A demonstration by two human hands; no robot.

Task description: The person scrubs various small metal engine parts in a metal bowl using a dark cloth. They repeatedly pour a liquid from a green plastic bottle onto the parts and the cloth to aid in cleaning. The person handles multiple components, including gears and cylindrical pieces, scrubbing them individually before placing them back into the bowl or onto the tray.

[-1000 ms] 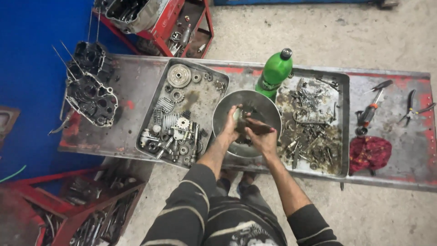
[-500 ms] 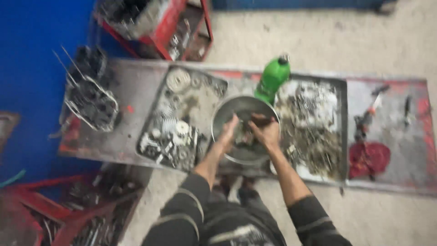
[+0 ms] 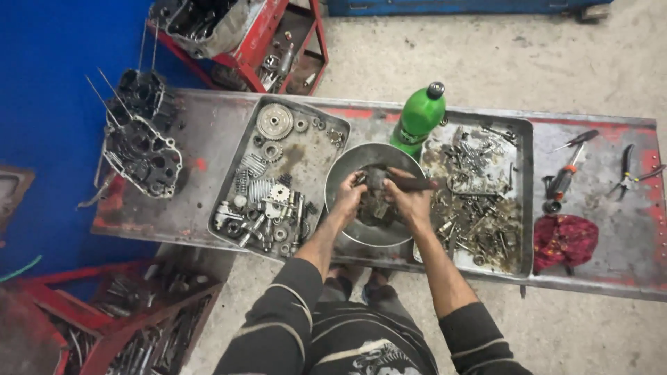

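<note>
Part turned | hands (image 3: 379,198) clutch grimy part (image 3: 376,182) over bowl (image 3: 347,167) | green bottle (image 3: 417,118) behind

Green bottle (image 3: 418,117), red rag (image 3: 564,239), pliers (image 3: 631,172), and engine casing (image 3: 141,147) on the bench.

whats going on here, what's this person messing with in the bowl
A person stands at a long metal bench with both hands over a round steel bowl. The left hand and right hand together grip a dark, grimy metal part above the bowl. A green bottle stands just behind it. A tray of gears lies to the left, a tray of dirty bolts to the right. Further right lie a red rag, a screwdriver and pliers.
</note>
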